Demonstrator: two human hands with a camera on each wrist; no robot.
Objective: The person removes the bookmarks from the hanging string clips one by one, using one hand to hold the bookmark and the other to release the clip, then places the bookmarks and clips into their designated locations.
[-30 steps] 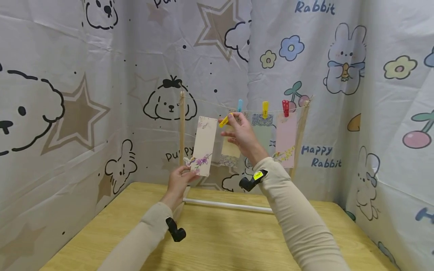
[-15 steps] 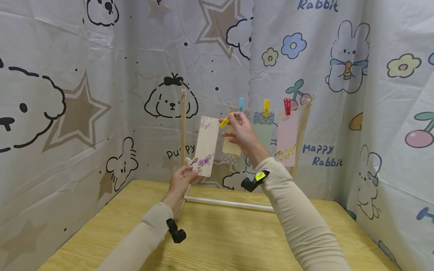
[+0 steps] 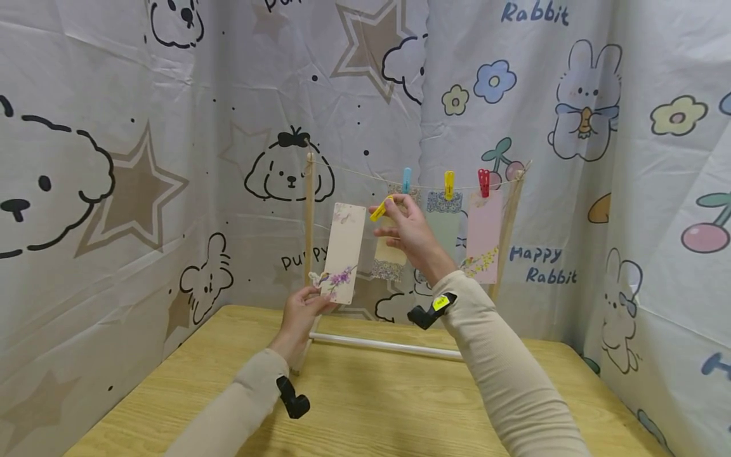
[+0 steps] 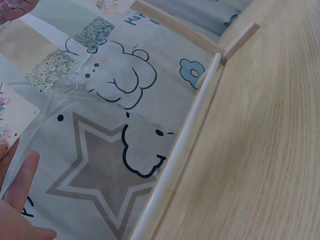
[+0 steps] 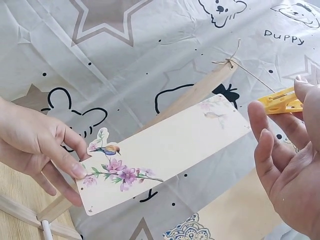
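My left hand [image 3: 301, 313] pinches the bottom corner of a cream bookmark [image 3: 344, 254] between thumb and fingers. Purple blossoms and a small bird [image 5: 107, 150] decorate its lower end, and its top leans slightly right. A yellow clothespin [image 3: 381, 209] is pinched in my right hand [image 3: 412, 228], just right of the bookmark's top and apart from it. Both are in front of a string [image 3: 354, 171] tied between two wooden posts. From the string hang a cream-yellow patterned card [image 3: 390, 251] under a blue clothespin [image 3: 407, 180], a green card [image 3: 443, 228] and a pink card [image 3: 483, 238].
Another yellow clothespin [image 3: 449, 185] and a red one [image 3: 483, 183] sit on the string. The left post [image 3: 309, 222] and right post [image 3: 507, 235] stand on the wooden table [image 3: 388, 406], joined low by a white rod [image 3: 388, 346]. A printed curtain [image 3: 240, 76] surrounds the table.
My left hand has shifted the bookmark slightly left and down over the last half second. My right hand keeps its pinch on the clothespin and stays nearly in place.
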